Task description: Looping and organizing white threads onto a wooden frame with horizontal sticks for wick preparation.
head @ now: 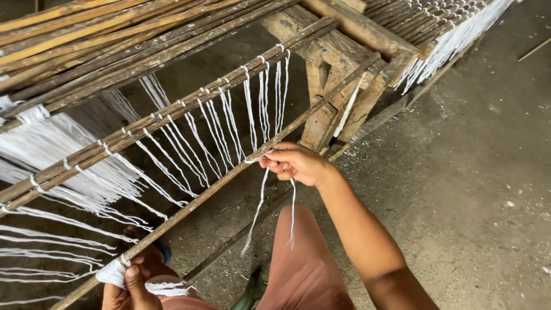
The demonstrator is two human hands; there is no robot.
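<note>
My right hand (295, 163) pinches a white string (259, 198) against a long bamboo stick (229, 175) that runs diagonally from lower left to upper right. Two loose string ends hang down from that hand. My left hand (131, 287), at the bottom left, grips the lower end of the same stick, thumb pressed on a thick wrap of white string (112, 272). Several white strings (218, 129) stretch between this stick and a pair of bamboo rods (172, 112) above it.
More bamboo poles (86, 34) lie stacked at the top left. A rough wooden frame (327, 63) stands behind, with another rack of white strings (453, 40) at the top right. My knee in brownish cloth (301, 264) is below. Grey concrete floor (470, 172) spreads to the right.
</note>
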